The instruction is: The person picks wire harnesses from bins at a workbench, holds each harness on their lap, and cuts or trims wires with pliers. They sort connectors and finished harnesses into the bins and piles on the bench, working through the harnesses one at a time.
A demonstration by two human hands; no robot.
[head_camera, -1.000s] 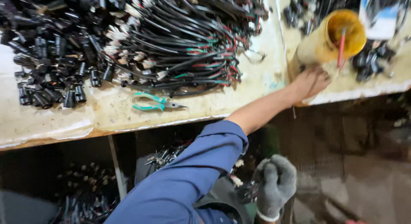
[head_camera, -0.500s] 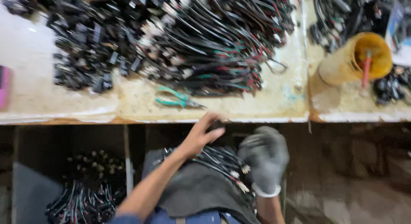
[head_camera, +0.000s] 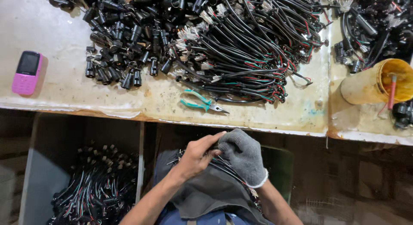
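Observation:
My bare left hand (head_camera: 195,156) and my right hand (head_camera: 243,156), in a grey knit glove, meet below the bench edge over my lap. Both grip a bundle of black wires (head_camera: 226,169) with coloured cores, which lies on a dark grey cloth (head_camera: 206,192) across my knees. My left fingers pinch the wire ends against the gloved fingers. Teal-handled pliers (head_camera: 202,102) lie on the worn workbench (head_camera: 51,91) just above my hands. A big heap of black cables (head_camera: 254,48) with red, green and white leads fills the bench's middle.
Several black connectors (head_camera: 124,48) are piled at the bench's left centre. A pink phone (head_camera: 26,72) lies far left. A yellow cup (head_camera: 378,83) holding a red tool stands on the right. A bin of wires (head_camera: 97,186) sits under the bench, left.
My left hand has drawn back from beside the yellow cup to my lap and closed on the wires with the gloved right hand. The view has swung left.

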